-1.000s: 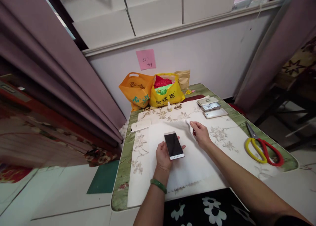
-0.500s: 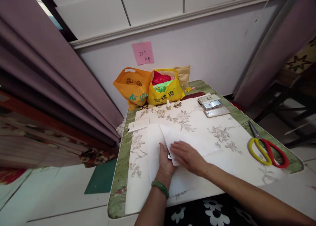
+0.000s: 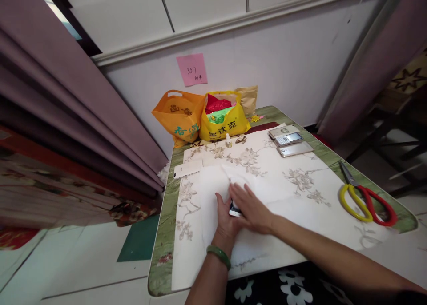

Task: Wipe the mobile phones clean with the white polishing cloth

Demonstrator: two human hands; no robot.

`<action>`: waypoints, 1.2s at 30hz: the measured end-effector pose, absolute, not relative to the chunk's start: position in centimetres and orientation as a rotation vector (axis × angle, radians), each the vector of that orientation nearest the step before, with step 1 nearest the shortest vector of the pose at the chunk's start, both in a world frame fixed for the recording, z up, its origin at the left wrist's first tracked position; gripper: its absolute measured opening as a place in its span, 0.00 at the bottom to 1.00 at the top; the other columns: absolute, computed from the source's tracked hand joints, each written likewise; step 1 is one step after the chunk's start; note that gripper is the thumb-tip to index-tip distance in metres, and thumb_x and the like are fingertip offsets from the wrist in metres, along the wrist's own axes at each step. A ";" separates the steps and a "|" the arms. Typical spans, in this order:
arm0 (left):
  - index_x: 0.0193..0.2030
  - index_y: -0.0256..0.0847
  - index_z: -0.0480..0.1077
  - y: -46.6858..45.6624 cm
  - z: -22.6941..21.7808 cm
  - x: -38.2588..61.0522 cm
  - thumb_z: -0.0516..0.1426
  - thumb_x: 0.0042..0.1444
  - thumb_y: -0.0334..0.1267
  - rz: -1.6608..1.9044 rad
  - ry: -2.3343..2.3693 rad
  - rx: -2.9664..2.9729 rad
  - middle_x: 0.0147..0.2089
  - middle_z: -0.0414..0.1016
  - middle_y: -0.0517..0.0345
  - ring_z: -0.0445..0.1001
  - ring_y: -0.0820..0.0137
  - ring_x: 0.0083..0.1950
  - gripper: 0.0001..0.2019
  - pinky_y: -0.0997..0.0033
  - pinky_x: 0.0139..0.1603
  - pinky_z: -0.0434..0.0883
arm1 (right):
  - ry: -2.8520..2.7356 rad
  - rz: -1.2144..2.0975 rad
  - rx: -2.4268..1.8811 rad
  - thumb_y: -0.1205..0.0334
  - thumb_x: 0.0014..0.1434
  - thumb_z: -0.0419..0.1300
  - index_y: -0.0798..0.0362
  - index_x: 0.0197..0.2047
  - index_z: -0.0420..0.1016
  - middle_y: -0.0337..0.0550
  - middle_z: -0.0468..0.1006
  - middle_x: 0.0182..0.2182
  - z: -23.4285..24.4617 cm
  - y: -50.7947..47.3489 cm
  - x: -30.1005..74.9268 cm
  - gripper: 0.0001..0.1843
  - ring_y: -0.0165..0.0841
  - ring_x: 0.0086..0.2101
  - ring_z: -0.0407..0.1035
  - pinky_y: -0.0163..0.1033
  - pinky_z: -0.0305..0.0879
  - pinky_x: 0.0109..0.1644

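Note:
A white-edged phone with a dark screen (image 3: pixel 235 207) rests in my left hand (image 3: pixel 226 218), whose thumb points up along its left side. A green bangle (image 3: pixel 218 256) circles my left wrist. My right hand (image 3: pixel 253 211) lies flat across the phone, its fingers stretched out and covering most of the screen. A thin white cloth (image 3: pixel 213 180) spreads on the table around and under both hands. Near my right fingertips part of it is blurred, and I cannot tell whether any cloth lies between hand and phone.
Big scissors (image 3: pixel 363 198) with yellow and red handles lie at the right. Several phones (image 3: pixel 290 140) sit at the back right, a white phone (image 3: pixel 187 168) at the left. An orange bag (image 3: pixel 178 116), a yellow bag (image 3: pixel 223 118), a small bottle (image 3: pixel 228 140) and glasses (image 3: pixel 240 140) stand or lie behind.
The zigzag-edged cloth flap that stood up over the phone has dropped away toward the back. My right hand has settled flat onto the phone, and more of the phone shows.

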State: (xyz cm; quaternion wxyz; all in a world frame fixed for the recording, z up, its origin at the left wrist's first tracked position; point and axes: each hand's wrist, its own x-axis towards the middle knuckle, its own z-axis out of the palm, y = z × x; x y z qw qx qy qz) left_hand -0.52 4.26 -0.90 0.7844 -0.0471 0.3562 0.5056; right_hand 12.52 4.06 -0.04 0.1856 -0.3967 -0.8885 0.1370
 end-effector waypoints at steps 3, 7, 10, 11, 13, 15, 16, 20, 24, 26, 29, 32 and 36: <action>0.52 0.42 0.71 4.1 -1.5 -0.8 0.58 0.54 0.57 1.139 0.938 -0.147 0.48 0.77 0.51 0.76 0.59 0.49 0.26 0.58 0.55 0.70 | -2.621 0.419 -0.830 0.33 0.60 0.46 0.60 0.72 0.29 0.55 0.41 0.70 0.1 1.9 12.3 0.52 0.43 0.68 0.33 0.53 0.31 0.71; 0.53 0.40 0.71 4.5 -0.9 -0.4 0.53 0.56 0.61 1.050 0.714 -0.104 0.50 0.76 0.46 0.75 0.56 0.51 0.28 0.54 0.55 0.69 | -2.561 0.454 -1.016 0.41 0.66 0.42 0.56 0.72 0.33 0.51 0.43 0.69 -0.2 5.6 13.1 0.41 0.39 0.68 0.36 0.52 0.37 0.70; 0.54 0.36 0.71 4.6 -0.1 -0.1 0.49 0.57 0.62 1.015 0.551 -0.035 0.52 0.75 0.43 0.73 0.55 0.54 0.32 0.55 0.57 0.68 | -2.428 0.465 -1.320 0.42 0.67 0.41 0.58 0.72 0.37 0.54 0.45 0.69 -0.2 8.2 13.2 0.40 0.41 0.68 0.37 0.55 0.39 0.69; 0.53 0.36 0.71 4.6 0.0 -0.1 0.49 0.57 0.62 1.022 0.557 -0.035 0.52 0.75 0.43 0.74 0.56 0.53 0.32 0.55 0.57 0.67 | -2.403 0.455 -1.372 0.42 0.67 0.41 0.59 0.72 0.38 0.56 0.45 0.69 -0.1 8.0 13.0 0.40 0.43 0.68 0.37 0.57 0.38 0.69; 0.50 0.38 0.72 4.3 -0.1 -0.2 0.52 0.56 0.62 1.035 0.639 -0.070 0.49 0.77 0.47 0.75 0.56 0.50 0.29 0.54 0.57 0.67 | -2.434 0.427 -1.315 0.40 0.66 0.43 0.61 0.72 0.36 0.58 0.44 0.69 0.1 6.1 12.5 0.43 0.44 0.68 0.36 0.59 0.35 0.69; 0.43 0.40 0.73 3.9 -0.3 -0.4 0.56 0.53 0.60 1.048 0.762 -0.119 0.40 0.78 0.51 0.76 0.58 0.46 0.25 0.54 0.56 0.68 | -2.533 0.418 -1.077 0.37 0.64 0.45 0.61 0.72 0.33 0.57 0.43 0.69 0.4 3.4 12.0 0.47 0.44 0.68 0.34 0.57 0.31 0.70; 0.40 0.40 0.73 3.8 -0.5 -0.5 0.57 0.52 0.60 1.037 0.808 -0.136 0.36 0.78 0.53 0.77 0.58 0.45 0.24 0.55 0.56 0.68 | -2.569 0.433 -0.964 0.35 0.62 0.46 0.60 0.72 0.31 0.56 0.41 0.69 0.5 2.3 11.9 0.50 0.43 0.68 0.33 0.56 0.30 0.70; 0.41 0.39 0.74 4.0 -0.6 -0.6 0.55 0.54 0.61 1.017 0.744 -0.092 0.39 0.78 0.51 0.76 0.58 0.46 0.25 0.54 0.56 0.68 | -2.570 0.519 -0.913 0.38 0.65 0.42 0.55 0.72 0.32 0.49 0.42 0.70 0.2 2.8 12.6 0.43 0.39 0.68 0.34 0.52 0.31 0.71; 0.54 0.37 0.71 4.4 -0.4 -0.1 0.49 0.59 0.61 1.047 0.547 0.030 0.51 0.76 0.43 0.75 0.57 0.51 0.30 0.54 0.57 0.67 | -2.352 0.588 -1.161 0.41 0.66 0.43 0.53 0.72 0.36 0.49 0.43 0.70 -0.3 7.5 14.6 0.40 0.38 0.68 0.37 0.53 0.38 0.70; 0.56 0.34 0.70 4.4 -0.3 0.0 0.48 0.59 0.61 1.079 0.538 0.041 0.49 0.77 0.41 0.75 0.57 0.51 0.33 0.56 0.58 0.67 | -2.191 0.514 -1.235 0.39 0.63 0.49 0.54 0.72 0.38 0.51 0.43 0.70 -0.5 8.8 15.8 0.44 0.40 0.68 0.37 0.51 0.42 0.69; 0.58 0.32 0.68 4.4 -0.3 0.0 0.47 0.60 0.61 1.097 0.527 0.055 0.51 0.76 0.39 0.74 0.54 0.54 0.34 0.50 0.59 0.66 | -2.010 0.375 -1.364 0.40 0.59 0.55 0.54 0.70 0.49 0.53 0.53 0.67 -0.6 8.7 17.6 0.43 0.42 0.65 0.49 0.49 0.53 0.65; 0.61 0.31 0.66 4.3 -0.4 -0.1 0.48 0.60 0.60 1.093 0.512 0.072 0.55 0.74 0.37 0.71 0.52 0.57 0.35 0.45 0.60 0.64 | -1.986 0.397 -1.538 0.45 0.63 0.53 0.50 0.56 0.72 0.49 0.73 0.52 -0.5 8.3 19.1 0.24 0.39 0.48 0.70 0.43 0.66 0.51; 0.63 0.32 0.63 4.1 -0.4 -0.4 0.48 0.59 0.62 1.054 0.498 0.092 0.58 0.71 0.35 0.69 0.49 0.60 0.37 0.42 0.60 0.63 | -1.839 0.383 -1.672 0.44 0.63 0.52 0.48 0.38 0.80 0.43 0.78 0.36 1.1 8.8 20.0 0.20 0.36 0.37 0.72 0.37 0.62 0.38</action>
